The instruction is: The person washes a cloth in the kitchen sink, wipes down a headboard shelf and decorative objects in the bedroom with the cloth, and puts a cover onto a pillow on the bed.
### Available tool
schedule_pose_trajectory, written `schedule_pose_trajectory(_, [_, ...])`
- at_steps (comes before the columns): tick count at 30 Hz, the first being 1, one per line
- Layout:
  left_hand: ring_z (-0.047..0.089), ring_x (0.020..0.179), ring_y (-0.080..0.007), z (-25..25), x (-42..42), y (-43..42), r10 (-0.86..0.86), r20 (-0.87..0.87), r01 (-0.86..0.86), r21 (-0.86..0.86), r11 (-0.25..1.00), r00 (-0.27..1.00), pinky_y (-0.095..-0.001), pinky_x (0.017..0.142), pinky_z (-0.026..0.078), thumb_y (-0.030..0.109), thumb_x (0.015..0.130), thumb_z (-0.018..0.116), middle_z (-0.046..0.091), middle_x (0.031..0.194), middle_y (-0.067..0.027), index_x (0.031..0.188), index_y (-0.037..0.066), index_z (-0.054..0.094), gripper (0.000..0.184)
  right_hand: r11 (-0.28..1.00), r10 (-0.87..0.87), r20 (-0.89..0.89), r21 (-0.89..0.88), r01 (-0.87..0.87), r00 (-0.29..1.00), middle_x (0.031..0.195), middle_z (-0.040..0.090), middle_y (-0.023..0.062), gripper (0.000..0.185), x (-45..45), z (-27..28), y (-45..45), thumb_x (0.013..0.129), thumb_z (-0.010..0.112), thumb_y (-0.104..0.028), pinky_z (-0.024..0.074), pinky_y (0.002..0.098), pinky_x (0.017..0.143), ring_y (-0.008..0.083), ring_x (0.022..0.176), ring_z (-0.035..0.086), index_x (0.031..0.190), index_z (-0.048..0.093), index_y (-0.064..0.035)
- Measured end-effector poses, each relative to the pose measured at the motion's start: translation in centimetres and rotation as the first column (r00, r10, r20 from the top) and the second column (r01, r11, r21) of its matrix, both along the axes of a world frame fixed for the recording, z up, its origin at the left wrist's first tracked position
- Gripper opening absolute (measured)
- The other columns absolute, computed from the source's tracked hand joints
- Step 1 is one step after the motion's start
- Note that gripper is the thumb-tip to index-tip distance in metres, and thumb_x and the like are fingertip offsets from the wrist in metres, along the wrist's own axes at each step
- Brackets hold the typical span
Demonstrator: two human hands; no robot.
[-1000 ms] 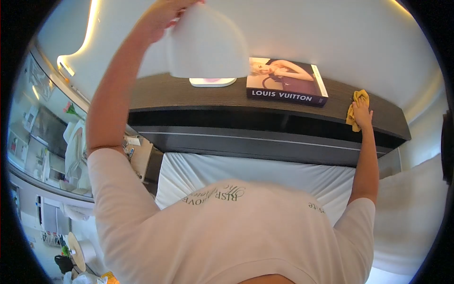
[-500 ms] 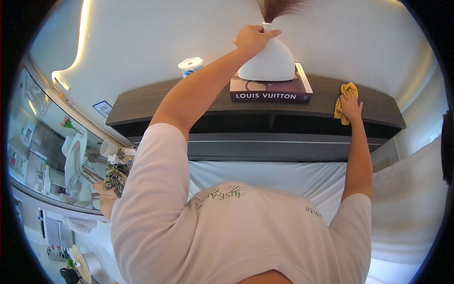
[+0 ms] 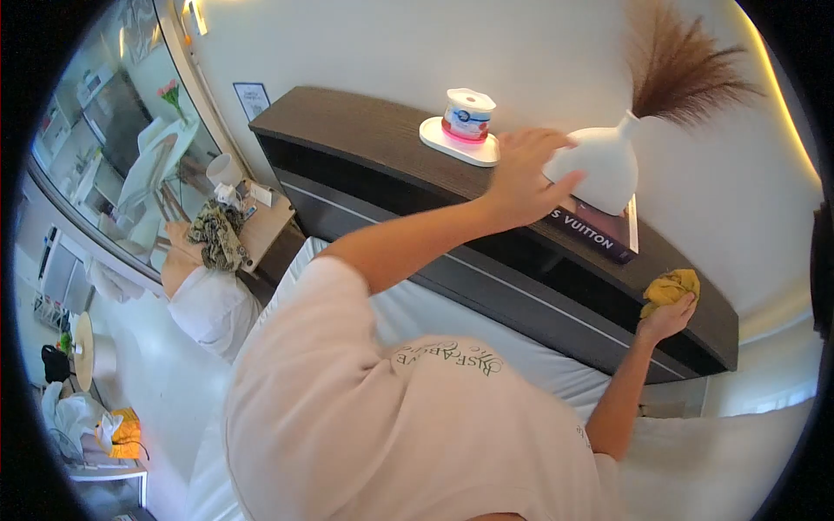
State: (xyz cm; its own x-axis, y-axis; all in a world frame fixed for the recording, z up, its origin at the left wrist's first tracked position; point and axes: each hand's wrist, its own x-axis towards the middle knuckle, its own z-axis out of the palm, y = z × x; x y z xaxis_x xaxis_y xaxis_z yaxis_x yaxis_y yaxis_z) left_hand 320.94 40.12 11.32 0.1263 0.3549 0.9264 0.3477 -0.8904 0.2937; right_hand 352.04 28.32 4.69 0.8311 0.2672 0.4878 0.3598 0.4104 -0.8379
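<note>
My left hand (image 3: 528, 178) is open, its fingers apart, just beside the white vase (image 3: 608, 165); whether a fingertip touches it I cannot tell. Brown feathery plumes (image 3: 682, 78) rise from the vase's narrow neck. It stands upright on a thick dark book (image 3: 595, 233) lettered "VUITTON", which lies on the dark wooden headboard shelf (image 3: 347, 122). Over at the shelf's right end, my right hand (image 3: 665, 321) grips a bunched yellow cloth (image 3: 672, 286).
Left of the vase, a white and blue container (image 3: 467, 115) with a pink glow sits on a white oval tray (image 3: 443, 143). Below the shelf is a bed with a white sheet (image 3: 486, 321). A side table (image 3: 269, 227) holding a patterned cloth (image 3: 217, 236) stands at left.
My left hand has let go of the vase's neck and moved down to its left side. My right hand still holds the cloth, now more bunched. The camera view has turned.
</note>
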Motion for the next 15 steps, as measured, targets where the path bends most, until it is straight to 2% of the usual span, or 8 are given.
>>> schedule_pose_trajectory(3, [0.051,0.095,-0.0255,-4.1,-7.9,2.4,0.376,0.199,-0.356,-0.131,0.925,0.905,-0.0393,0.084,0.034,0.015,0.074,0.066,0.057,0.098,-0.0085,0.099,0.007,0.056,0.028,0.872,0.483,-0.185,0.187,-0.452,0.856,0.103,0.058,0.0113,0.035,-10.9,4.6,-1.5,0.095,0.043,-0.029,0.0514,0.0337,0.075,0.0205,0.089,0.061,0.111,0.052,0.001])
schedule_pose_trajectory(4, [0.05,0.094,-0.0252,-5.0,-11.0,6.0,0.451,0.215,-0.378,-0.308,0.873,0.866,-0.0418,0.081,0.031,0.023,0.077,0.063,0.056,0.095,-0.0055,0.093,0.01,0.055,0.022,0.821,0.571,-0.207,0.149,-0.551,0.794,0.105,0.058,0.0129,0.035,-12.8,4.3,-1.1,0.096,0.042,-0.027,0.0494,0.0359,0.081,0.0231,0.095,0.06,0.114,0.051,0.0007])
schedule_pose_trajectory(5, [0.051,0.098,-0.0266,-4.6,-13.8,8.1,0.548,0.025,-0.493,-0.404,0.77,0.836,-0.0439,0.084,0.033,0.023,0.076,0.062,0.059,0.099,-0.0063,0.098,0.011,0.058,0.025,0.746,0.659,-0.276,0.119,-0.655,0.7,0.101,0.059,0.0099,0.032,-15.9,4.6,-0.6,0.094,0.048,-0.028,0.0499,0.0322,0.076,0.0191,0.088,0.06,0.11,0.054,-0.0015])
schedule_pose_trajectory(7, [0.052,0.104,-0.0284,-4.8,-18.0,11.7,0.406,-0.41,-0.564,-0.423,0.709,0.817,-0.0464,0.088,0.034,0.027,0.075,0.061,0.061,0.105,-0.007,0.107,0.014,0.061,0.035,0.567,0.754,-0.403,0.002,-0.824,0.518,0.098,0.06,0.0063,0.028,-21.5,4.7,1.2,0.092,0.053,-0.024,0.0488,0.0287,0.075,0.0136,0.084,0.059,0.109,0.057,-0.0015])
schedule_pose_trajectory(10, [0.051,0.109,-0.0297,-4.7,-19.5,14.1,0.261,-0.633,-0.622,-0.454,0.638,0.729,-0.0482,0.091,0.034,0.031,0.073,0.058,0.062,0.109,-0.0078,0.114,0.018,0.061,0.043,0.483,0.782,-0.384,-0.126,-0.867,0.491,0.094,0.062,0.0038,0.033,-26.7,2.5,5.9,0.094,0.049,-0.027,0.0476,0.0258,0.072,0.009,0.081,0.057,0.106,0.058,0.0025])
schedule_pose_trajectory(12, [0.051,0.109,-0.0271,-4.9,-19.7,14.2,0.191,-0.695,-0.617,-0.436,0.655,0.693,-0.0473,0.093,0.035,0.027,0.075,0.056,0.061,0.112,-0.005,0.117,0.019,0.06,0.043,0.57,0.786,-0.098,-0.269,-0.777,0.61,0.093,0.063,0.0057,0.035,-29.6,3.0,8.3,0.095,0.048,-0.029,0.0481,0.0281,0.072,0.0133,0.079,0.059,0.106,0.058,0.0038])
schedule_pose_trajectory(13, [0.052,0.107,-0.0288,-6.0,-20.0,14.4,0.271,-0.596,-0.58,-0.417,0.7,0.756,-0.0477,0.093,0.036,0.026,0.075,0.055,0.061,0.111,-0.0058,0.115,0.017,0.06,0.041,0.618,0.768,0.053,-0.321,-0.717,0.638,0.092,0.063,0.0066,0.037,-31.0,3.1,9.5,0.095,0.048,-0.029,0.0484,0.0292,0.071,0.0155,0.078,0.06,0.105,0.057,0.0044])
schedule_pose_trajectory(15, [0.052,0.106,-0.0297,-7.0,-22.8,14.4,0.345,-0.325,-0.465,-0.456,0.759,0.881,-0.0465,0.093,0.036,0.022,0.076,0.055,0.061,0.11,-0.0064,0.113,0.015,0.061,0.038,0.485,0.811,0.145,-0.709,-0.512,0.567,0.097,0.062,0.0124,0.039,-33.9,2.2,12.3,0.094,0.048,-0.03,0.047,0.0344,0.078,0.0233,0.085,0.06,0.109,0.056,0.0048])
